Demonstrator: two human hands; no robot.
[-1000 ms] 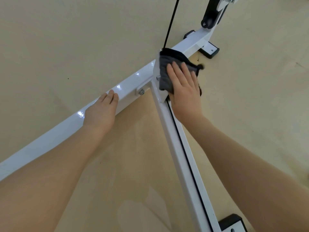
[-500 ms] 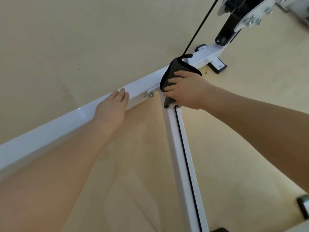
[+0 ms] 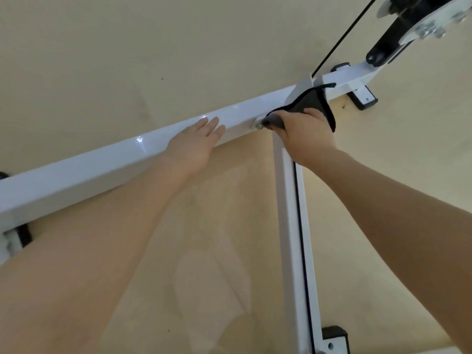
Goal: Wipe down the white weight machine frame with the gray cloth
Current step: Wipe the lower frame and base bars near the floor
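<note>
across the beige floor (image 3: 102, 60) the white weight machine frame (image 3: 102, 159) is lying low, one long glossy beam running from the near left to the far right, and a second beam (image 3: 288, 226) is coming toward the camera from the joint between them. i am judging that this frame is heavy and stiff, so it is not moving under a wiping push; its paint is shining with small highlights, so it is probably smooth and a little slippery for a bare palm. a black cable (image 3: 339, 42) is going up from the joint to a black and white bracket (image 3: 398, 39) at the far right, and black feet (image 3: 364, 97) are sitting under the beam ends.

the gray cloth (image 3: 310, 102) is dark, soft and light, and it is folding around the joint, so i am thinking it is best held bunched in the fingers and pressed flat on the metal. the right hand (image 3: 304, 134) is gripping this cloth with curled fingers, just beside a small bolt (image 3: 260, 126). the left hand (image 3: 196, 141) is resting flat on the long beam, fingers straight and together, holding nothing.
</note>
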